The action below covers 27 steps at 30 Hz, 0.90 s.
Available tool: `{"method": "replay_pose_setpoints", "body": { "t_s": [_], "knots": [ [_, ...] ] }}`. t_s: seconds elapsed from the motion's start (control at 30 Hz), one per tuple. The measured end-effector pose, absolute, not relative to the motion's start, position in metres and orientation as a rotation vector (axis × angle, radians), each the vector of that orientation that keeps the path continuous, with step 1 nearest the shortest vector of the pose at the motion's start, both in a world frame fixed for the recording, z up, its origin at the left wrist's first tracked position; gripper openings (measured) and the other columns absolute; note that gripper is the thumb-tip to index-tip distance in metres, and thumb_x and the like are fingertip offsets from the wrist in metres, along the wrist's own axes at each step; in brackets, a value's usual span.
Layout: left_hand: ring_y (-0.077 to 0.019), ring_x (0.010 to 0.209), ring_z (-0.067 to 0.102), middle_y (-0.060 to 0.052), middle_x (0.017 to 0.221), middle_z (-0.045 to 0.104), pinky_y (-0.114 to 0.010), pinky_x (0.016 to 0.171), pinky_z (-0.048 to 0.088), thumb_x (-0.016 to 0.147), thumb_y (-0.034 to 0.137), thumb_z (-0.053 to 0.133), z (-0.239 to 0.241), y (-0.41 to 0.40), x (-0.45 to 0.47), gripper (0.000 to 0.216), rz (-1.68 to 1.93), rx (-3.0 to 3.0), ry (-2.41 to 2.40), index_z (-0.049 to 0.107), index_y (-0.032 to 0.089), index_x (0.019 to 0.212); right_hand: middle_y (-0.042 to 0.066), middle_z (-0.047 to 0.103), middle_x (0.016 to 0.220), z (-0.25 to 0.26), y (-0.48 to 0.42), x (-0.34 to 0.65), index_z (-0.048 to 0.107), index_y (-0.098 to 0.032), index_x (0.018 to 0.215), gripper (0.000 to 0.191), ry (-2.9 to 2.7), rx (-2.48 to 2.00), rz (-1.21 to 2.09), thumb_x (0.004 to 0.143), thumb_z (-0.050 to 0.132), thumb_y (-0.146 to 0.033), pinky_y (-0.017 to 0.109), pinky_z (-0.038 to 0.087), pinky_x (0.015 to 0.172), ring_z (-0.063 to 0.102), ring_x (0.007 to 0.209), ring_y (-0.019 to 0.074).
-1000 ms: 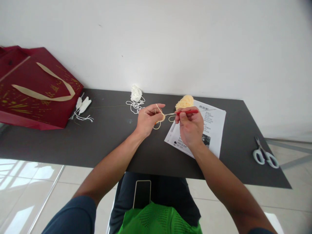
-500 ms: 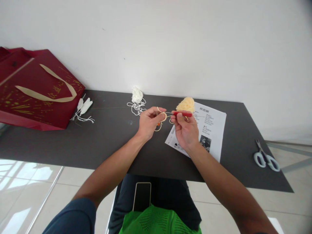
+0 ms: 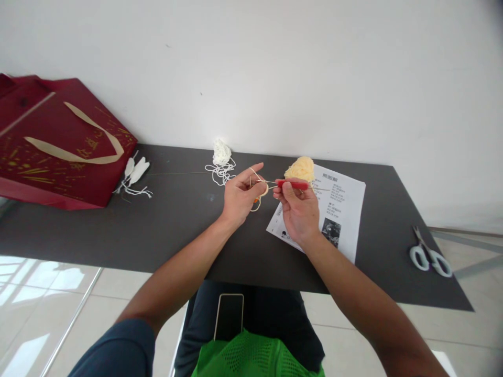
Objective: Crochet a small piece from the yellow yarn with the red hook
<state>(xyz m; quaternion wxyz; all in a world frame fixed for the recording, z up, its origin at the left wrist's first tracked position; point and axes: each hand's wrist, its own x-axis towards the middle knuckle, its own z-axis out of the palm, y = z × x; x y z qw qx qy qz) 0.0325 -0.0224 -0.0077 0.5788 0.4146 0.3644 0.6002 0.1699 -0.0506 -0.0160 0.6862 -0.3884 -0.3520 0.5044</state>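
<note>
- White wall (image 3: pixel 314 78) backs a dark tabletop (image 3: pixel 168 225).
- Left hand (image 3: pixel 240 195) pinches a small cream crocheted piece (image 3: pixel 266 190) above the tabletop's middle, forefinger raised, probably to tension the strand.
- Right hand (image 3: pixel 299 212) closes around the red-handled crochet hook (image 3: pixel 294 185), pointing it at the piece, seemingly for fine control.
- Yellow yarn ball (image 3: pixel 301 168) and printed sheets (image 3: pixel 348 209) lie toward the back edge, likely for easy feeding and reading.
- Scissors (image 3: pixel 430 252) rest by the right edge, apparently out of the way.

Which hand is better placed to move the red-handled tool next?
Probably the right: the right hand holds the red-handled tool, while the left hand is occupied, pinching the small pale-yellow yarn piece.
</note>
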Motion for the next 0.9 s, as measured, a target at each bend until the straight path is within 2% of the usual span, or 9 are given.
{"method": "replay_pose_setpoints", "body": {
  "t_s": [0.2,0.4,0.53,0.63,0.77,0.9],
  "knots": [
    [-0.0103,0.071,0.064,0.001,0.082,0.075,-0.026,0.072,0.050,0.072,0.021,0.086,-0.010,-0.023,0.033,0.051,1.367,1.012,0.823,0.076,0.025,0.122,0.002,0.083,0.100,-0.016,-0.058,0.166,0.074,-0.026,0.104,0.017,-0.962,-0.938,0.942,0.089,0.078,-0.032,0.031,0.069,0.072,0.078,0.076,0.0146],
    [-0.0116,0.074,0.068,0.000,0.083,0.077,-0.027,0.075,0.051,0.067,0.019,0.089,-0.007,-0.023,0.034,0.056,1.318,0.795,0.744,0.075,0.024,0.121,0.004,0.083,0.096,-0.012,-0.070,0.164,0.082,-0.028,0.103,0.015,-1.097,-1.038,0.692,0.089,0.078,-0.032,0.034,0.069,0.071,0.078,0.074,0.0171],
    [-0.0123,0.079,0.070,0.000,0.084,0.078,-0.026,0.078,0.052,0.066,0.019,0.091,-0.004,-0.023,0.034,0.056,1.294,0.670,0.715,0.075,0.024,0.119,0.002,0.083,0.112,-0.022,-0.070,0.169,0.080,-0.036,0.112,0.026,-1.361,-0.943,0.435,0.091,0.075,-0.023,0.045,0.068,0.090,0.080,0.095,0.0228],
    [-0.0122,0.079,0.070,0.000,0.083,0.077,-0.027,0.080,0.052,0.066,0.019,0.091,-0.003,-0.023,0.034,0.054,1.291,0.632,0.700,0.075,0.023,0.118,0.001,0.082,0.120,-0.027,-0.069,0.172,0.077,-0.039,0.121,0.036,-1.466,-0.912,0.341,0.092,0.073,-0.019,0.048,0.065,0.098,0.079,0.106,0.0240],
    [-0.0107,0.075,0.068,-0.001,0.083,0.078,-0.026,0.079,0.051,0.068,0.018,0.091,-0.002,-0.022,0.033,0.052,1.274,0.593,0.667,0.075,0.022,0.117,0.000,0.082,0.120,-0.028,-0.067,0.172,0.079,-0.040,0.117,0.033,-1.446,-0.890,0.407,0.091,0.074,-0.019,0.047,0.066,0.097,0.079,0.105,0.0236],
    [-0.0100,0.073,0.068,-0.001,0.082,0.077,-0.025,0.080,0.051,0.069,0.016,0.090,-0.001,-0.021,0.031,0.051,1.253,0.550,0.636,0.075,0.019,0.117,0.001,0.083,0.116,-0.026,-0.063,0.171,0.082,-0.035,0.106,0.021,-1.242,-0.893,0.735,0.089,0.078,-0.025,0.041,0.069,0.083,0.080,0.091,0.0204]
  ]
}}
